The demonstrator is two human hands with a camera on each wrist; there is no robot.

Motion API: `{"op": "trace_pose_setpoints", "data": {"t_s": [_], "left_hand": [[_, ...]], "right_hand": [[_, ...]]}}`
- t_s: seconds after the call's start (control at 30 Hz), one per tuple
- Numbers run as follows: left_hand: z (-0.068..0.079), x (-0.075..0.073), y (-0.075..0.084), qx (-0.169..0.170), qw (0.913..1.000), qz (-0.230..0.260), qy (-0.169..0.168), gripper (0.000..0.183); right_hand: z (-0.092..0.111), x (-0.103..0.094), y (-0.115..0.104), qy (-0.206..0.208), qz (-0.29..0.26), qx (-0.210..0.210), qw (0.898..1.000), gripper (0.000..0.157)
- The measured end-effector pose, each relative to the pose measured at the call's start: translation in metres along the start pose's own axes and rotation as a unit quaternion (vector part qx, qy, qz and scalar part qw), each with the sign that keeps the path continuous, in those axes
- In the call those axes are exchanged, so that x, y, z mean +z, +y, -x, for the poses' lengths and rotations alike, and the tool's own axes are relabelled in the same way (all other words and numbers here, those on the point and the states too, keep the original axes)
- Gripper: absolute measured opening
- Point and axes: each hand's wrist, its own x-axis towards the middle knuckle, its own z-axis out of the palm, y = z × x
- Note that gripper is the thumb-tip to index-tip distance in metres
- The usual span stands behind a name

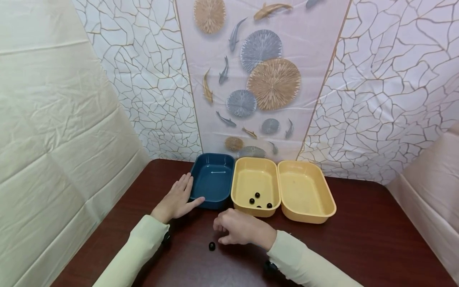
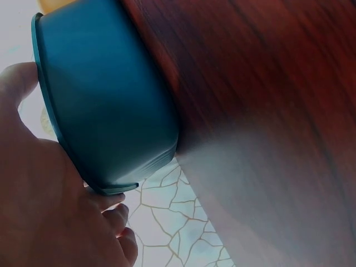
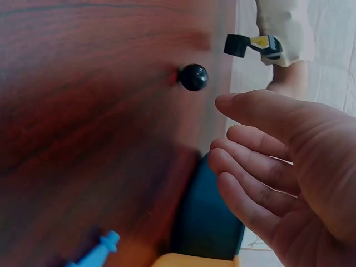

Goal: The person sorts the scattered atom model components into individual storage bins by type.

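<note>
Black ball (image 1: pixel 212 246) on bench (image 1: pixel 186 265), at 8 o'clock from right hand (image 1: pixel 245 228); its fingers loosely curled, empty. Pinch gently around middle: probably rolls easily. Left hand (image 1: pixel 175 202) spread, touching blue tray (image 1: pixel 212 184).

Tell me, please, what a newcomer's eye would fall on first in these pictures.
Probably the dark-blue rectangular tray at the row's left end, the left hand on its rim, beside two yellow rectangular trays, the middle one holding small black balls. Next, the single shiny black ball on the red-brown table near the right hand. Behind hangs pale cloth printed with fish.
</note>
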Motion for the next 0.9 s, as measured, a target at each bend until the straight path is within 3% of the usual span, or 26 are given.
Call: {"op": "trace_pose_setpoints", "data": {"t_s": [0.17,0.9], "left_hand": [[-0.001,-0.001,-0.001,0.001,1.0,-0.007,0.002,0.101],[0.0,0.002,-0.003,0.006,1.0,0.002,0.007,0.105]], "right_hand": [[-0.004,0.009,-0.001,-0.008,-0.009,-0.006,1.0,0.02],[-0.019,0.027,-0.01,-0.019,0.042,-0.041,0.998,0.015]]}}
